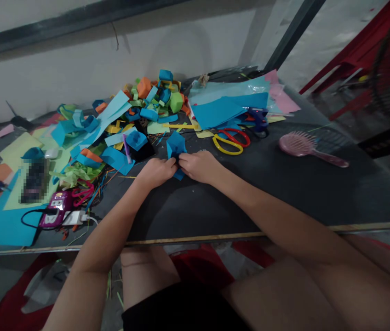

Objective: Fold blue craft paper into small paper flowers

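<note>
A folded blue paper piece (176, 147) stands on the dark table (284, 193) just beyond my hands. My left hand (157, 171) pinches its lower left part with closed fingers. My right hand (200, 165) grips its lower right part, fingers curled; both hands touch each other over the paper. A small blue corner of the piece shows below my fingers.
A heap of folded coloured paper pieces (153, 101) lies behind. Blue paper sheets (222, 108), yellow and red scissors (231, 140) and a pink hairbrush (305, 147) are to the right. A pink gadget with a cable (57, 214) and pink scissors (83, 193) lie left.
</note>
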A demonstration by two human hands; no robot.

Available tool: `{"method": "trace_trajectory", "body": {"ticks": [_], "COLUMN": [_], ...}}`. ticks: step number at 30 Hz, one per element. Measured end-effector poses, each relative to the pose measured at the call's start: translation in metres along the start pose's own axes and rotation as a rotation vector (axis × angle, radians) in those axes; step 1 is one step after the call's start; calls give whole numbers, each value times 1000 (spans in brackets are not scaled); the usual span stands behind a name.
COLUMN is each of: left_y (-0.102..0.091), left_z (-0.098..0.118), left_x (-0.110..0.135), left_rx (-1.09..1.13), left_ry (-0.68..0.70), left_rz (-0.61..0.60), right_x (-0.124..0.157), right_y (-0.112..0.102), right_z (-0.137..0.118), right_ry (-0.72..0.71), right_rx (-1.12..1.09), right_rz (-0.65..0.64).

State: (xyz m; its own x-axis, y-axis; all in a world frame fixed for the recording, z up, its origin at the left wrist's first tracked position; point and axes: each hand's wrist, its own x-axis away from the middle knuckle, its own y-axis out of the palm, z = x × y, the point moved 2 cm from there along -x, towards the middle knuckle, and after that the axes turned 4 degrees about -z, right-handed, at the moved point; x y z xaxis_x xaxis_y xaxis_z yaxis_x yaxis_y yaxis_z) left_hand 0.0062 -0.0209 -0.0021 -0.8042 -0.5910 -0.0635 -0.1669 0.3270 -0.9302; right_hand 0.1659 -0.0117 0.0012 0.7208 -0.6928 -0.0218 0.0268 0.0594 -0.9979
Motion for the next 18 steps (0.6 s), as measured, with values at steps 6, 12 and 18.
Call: {"method": "trace_trajectory", "body": {"ticks": [6, 12, 18], "left_y": [-1, 0, 0], "left_z": [0, -1, 0], "left_x": [0, 0, 0], "left_rx": [26, 61, 29], "left_ry": [-13, -28, -21], "left_rz": [-16, -43, -37], "right_x": [0, 0, 0], "right_y": [-1, 1, 2], "right_z": [-1, 0, 1], "right_ry": [14, 19, 17], "right_rx": [-13, -26, -44], "right_rz": [-10, -6, -7]}}
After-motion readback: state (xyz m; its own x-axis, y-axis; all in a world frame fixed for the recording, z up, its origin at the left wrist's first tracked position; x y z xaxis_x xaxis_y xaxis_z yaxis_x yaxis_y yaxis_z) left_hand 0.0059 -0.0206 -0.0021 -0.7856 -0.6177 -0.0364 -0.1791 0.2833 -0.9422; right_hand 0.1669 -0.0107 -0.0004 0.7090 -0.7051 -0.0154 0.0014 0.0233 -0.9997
